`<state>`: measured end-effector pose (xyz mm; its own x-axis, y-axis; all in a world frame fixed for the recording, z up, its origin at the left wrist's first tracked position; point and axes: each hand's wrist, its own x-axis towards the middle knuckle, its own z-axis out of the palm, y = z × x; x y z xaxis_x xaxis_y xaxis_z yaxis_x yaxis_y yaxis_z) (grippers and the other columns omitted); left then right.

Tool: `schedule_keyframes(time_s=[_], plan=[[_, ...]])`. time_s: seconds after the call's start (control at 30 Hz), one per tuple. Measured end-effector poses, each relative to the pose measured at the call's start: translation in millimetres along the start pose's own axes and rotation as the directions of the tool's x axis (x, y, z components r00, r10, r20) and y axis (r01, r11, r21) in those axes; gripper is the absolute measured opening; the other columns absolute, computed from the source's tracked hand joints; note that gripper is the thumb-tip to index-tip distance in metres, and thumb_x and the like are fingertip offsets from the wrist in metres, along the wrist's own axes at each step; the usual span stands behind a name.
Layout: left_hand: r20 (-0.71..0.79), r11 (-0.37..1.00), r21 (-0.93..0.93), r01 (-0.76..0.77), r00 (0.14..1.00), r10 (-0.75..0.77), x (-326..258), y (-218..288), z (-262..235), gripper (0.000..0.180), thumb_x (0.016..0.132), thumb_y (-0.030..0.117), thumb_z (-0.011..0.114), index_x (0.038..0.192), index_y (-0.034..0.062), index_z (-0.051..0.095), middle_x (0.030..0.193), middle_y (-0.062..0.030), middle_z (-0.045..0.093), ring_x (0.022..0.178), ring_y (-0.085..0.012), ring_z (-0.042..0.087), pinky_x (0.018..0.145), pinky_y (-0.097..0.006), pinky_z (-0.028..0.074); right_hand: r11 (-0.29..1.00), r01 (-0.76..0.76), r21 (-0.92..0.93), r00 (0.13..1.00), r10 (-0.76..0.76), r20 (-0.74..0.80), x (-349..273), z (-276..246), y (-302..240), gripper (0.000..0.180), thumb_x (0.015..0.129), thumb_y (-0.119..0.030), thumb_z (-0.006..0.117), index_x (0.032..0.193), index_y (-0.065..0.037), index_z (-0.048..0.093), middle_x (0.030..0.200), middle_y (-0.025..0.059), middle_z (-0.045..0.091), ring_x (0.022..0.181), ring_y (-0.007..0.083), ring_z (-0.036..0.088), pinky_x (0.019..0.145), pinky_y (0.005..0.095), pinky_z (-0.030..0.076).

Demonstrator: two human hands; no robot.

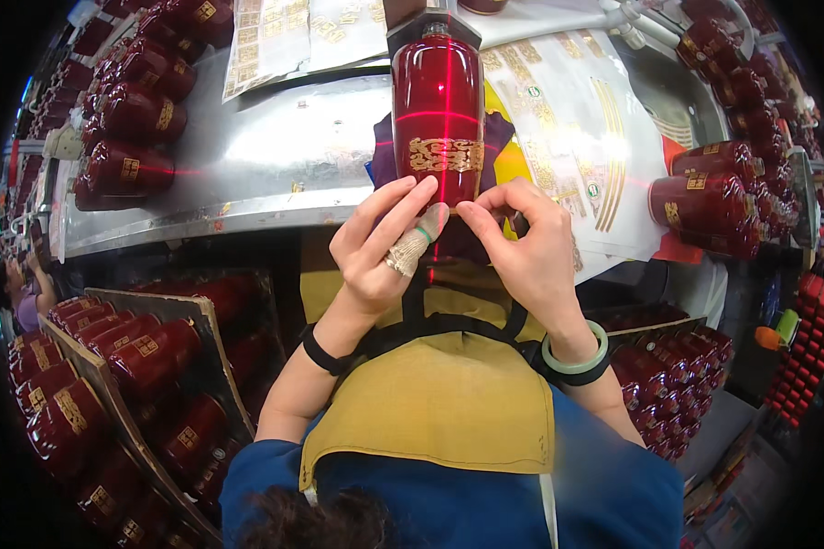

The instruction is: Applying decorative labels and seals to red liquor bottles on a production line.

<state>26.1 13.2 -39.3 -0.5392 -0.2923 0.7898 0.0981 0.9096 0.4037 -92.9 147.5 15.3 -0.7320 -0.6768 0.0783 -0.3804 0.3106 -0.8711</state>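
Observation:
A glossy dark red bottle (437,105) lies lengthwise on the steel bench in front of me, its base toward me, with a gold ornamental decal on its side and a red laser cross over it. My left hand (382,245) touches the bottle's near end with fingers spread; one finger is wrapped in tape. My right hand (520,242) pinches at the lower edge of the bottle next to the gold decal. A purple and yellow cloth (502,151) lies under the bottle.
Sheets of gold decals (568,119) cover the bench to the right and back. Finished red bottles are stacked at left (137,110), at right (710,197), and in wooden crates (119,366) below on both sides. Another person (23,293) is at far left.

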Motion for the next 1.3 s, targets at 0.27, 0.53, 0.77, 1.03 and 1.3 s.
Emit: schedule_keyframes(time_s=[0.27, 0.53, 0.77, 1.03, 1.3], plan=[[-0.014, 1.0, 0.004, -0.01, 1.0, 0.01, -1.8, -3.7, 0.3, 0.023, 0.078, -0.007, 0.082, 0.099, -0.005, 0.075, 0.115, -0.0151, 0.076, 0.105, -0.031, 0.073, 0.087, -0.039, 0.062, 1.0, -0.001, 0.01, 1.0, 0.001, 0.001, -0.7, 1.3, 2.1, 0.019, 0.087, -0.014, 0.081, 0.082, 0.001, 0.07, 0.078, 0.0103, 0.068, 0.067, 0.0203, 0.066, 0.061, 0.0321, 0.051], [0.007, 1.0, 0.017, -0.02, 1.0, 0.019, -0.9, -3.0, -1.3, 0.026, 0.078, -0.008, 0.083, 0.102, -0.0053, 0.075, 0.11, -0.0139, 0.076, 0.102, -0.0314, 0.074, 0.086, -0.038, 0.063, 1.0, 0.007, 0.013, 1.0, -0.007, 0.012, 1.8, -1.6, 3.3, 0.021, 0.088, -0.016, 0.08, 0.083, 0.002, 0.071, 0.077, 0.0111, 0.068, 0.066, 0.0203, 0.064, 0.061, 0.0329, 0.049], [-0.051, 0.997, -0.02, 0.07, 0.996, -0.071, -11.6, -3.8, 3.1, 0.033, 0.075, -0.014, 0.08, 0.107, -0.0081, 0.072, 0.115, -0.0168, 0.075, 0.107, -0.0333, 0.073, 0.09, -0.039, 0.061, 0.998, -0.039, -0.042, 0.979, 0.047, 0.2, 8.9, -33.2, 7.0, 0.024, 0.091, -0.02, 0.078, 0.089, 0.003, 0.073, 0.077, 0.0128, 0.069, 0.07, 0.0221, 0.062, 0.067, 0.0351, 0.047], [-0.021, 0.998, 0.009, 0.057, 0.998, -0.057, -8.5, 3.9, 4.3, 0.037, 0.079, -0.009, 0.08, 0.114, -0.0088, 0.07, 0.12, -0.015, 0.073, 0.109, -0.0323, 0.071, 0.091, -0.039, 0.061, 0.994, -0.112, -0.014, 0.969, 0.112, 0.221, 9.6, -33.1, 10.3, 0.024, 0.092, -0.02, 0.076, 0.089, 0.003, 0.074, 0.081, 0.0143, 0.071, 0.072, 0.0247, 0.064, 0.067, 0.0361, 0.046], [-0.059, 0.999, 0.05, 0.009, 0.998, -0.006, -0.8, 3.9, 8.4, 0.025, 0.078, -0.007, 0.084, 0.101, -0.0053, 0.075, 0.109, -0.0119, 0.076, 0.102, -0.0293, 0.072, 0.081, -0.035, 0.061, 0.998, -0.068, -0.015, 0.978, 0.069, 0.196, 9.0, -31.5, 12.3, 0.024, 0.091, -0.02, 0.077, 0.089, 0.003, 0.074, 0.08, 0.014, 0.071, 0.069, 0.0232, 0.062, 0.065, 0.0358, 0.046]])
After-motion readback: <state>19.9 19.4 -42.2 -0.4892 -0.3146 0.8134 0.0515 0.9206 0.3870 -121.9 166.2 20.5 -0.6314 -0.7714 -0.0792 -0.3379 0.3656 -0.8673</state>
